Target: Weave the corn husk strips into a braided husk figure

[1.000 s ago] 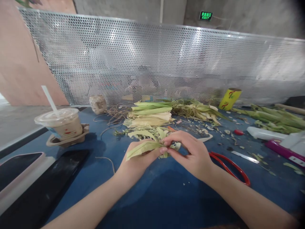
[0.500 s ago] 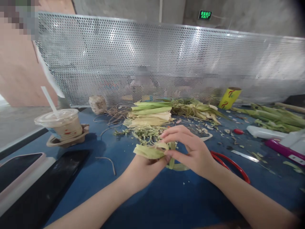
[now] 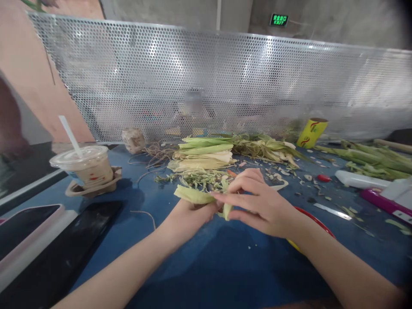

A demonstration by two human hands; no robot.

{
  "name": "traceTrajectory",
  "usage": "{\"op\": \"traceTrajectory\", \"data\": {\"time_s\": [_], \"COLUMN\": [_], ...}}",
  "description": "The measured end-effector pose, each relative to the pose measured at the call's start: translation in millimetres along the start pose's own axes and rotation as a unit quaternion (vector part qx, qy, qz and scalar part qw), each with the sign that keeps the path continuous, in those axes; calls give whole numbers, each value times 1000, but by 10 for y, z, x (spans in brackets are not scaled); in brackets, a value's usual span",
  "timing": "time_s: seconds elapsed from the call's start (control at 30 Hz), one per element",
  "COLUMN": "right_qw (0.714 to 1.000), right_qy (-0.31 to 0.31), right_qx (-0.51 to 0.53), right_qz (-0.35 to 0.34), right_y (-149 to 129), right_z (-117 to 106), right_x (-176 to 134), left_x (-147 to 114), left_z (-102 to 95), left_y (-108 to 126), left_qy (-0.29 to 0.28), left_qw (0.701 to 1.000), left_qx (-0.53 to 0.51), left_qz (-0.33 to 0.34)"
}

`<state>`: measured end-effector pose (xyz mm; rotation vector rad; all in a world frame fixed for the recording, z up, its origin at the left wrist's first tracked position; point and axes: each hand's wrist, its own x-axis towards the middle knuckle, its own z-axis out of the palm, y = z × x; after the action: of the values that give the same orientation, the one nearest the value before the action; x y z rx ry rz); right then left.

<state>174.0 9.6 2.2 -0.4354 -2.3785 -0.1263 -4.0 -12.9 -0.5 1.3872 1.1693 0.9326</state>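
Note:
My left hand (image 3: 189, 225) is closed around a folded pale-green corn husk strip (image 3: 193, 195), whose free end sticks out to the left. With bent fingers, my right hand (image 3: 262, 206) pinches the right part of the husk, where an end (image 3: 227, 210) hangs below the fingertips. The fold between the two hands is mostly covered by fingers. Just beyond lies a heap of dried, curled green sprigs (image 3: 201, 178). A neat stack of flat corn husks (image 3: 206, 154) sits behind it, with limp, drier husks (image 3: 268, 149) to its right.
At left stand a drink cup (image 3: 93, 171) in a cardboard holder, a ball of twine (image 3: 133, 140) and two dark-screened devices (image 3: 93, 231). On the right are a yellow tube (image 3: 312, 133), a blade (image 3: 333, 211), a white-and-purple tool (image 3: 380, 199) and husks. A perforated metal screen (image 3: 219, 77) closes the back.
The husk has shifted slightly left, and its long loop hanging at right is now drawn in. My right fingers have curled in closer. A blurred figure has appeared at the left edge.

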Motion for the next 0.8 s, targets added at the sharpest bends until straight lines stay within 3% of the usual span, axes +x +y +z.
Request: {"op": "traceTrajectory", "data": {"time_s": [0.13, 0.3, 0.4, 0.47, 0.6, 0.8], "right_qw": [998, 988, 990, 996, 999, 995], "right_qy": [54, 101, 106, 80, -32, -101], "right_qx": [28, 74, 59, 32, -7, 0], "right_qz": [12, 88, 71, 24, -38, -23], "right_y": [-1, -25, -30, -22, 7, 21], "right_z": [37, 127, 143, 124, 46, 1], "right_x": [4, 8, 7, 5, -3, -16], "left_x": [3, 5, 4, 6, 22, 39], "left_z": [-23, -10, -4, -10, -31, -36], "left_y": [-1, -4, -9, -10, 3, -13], "left_qy": [5, 0, 2, 2, 14, 45], "left_qw": [1000, 997, 994, 994, 991, 989], "left_qx": [27, 72, 95, 108, 127, 144], "left_qz": [-10, -39, -45, -36, -24, -3]}}
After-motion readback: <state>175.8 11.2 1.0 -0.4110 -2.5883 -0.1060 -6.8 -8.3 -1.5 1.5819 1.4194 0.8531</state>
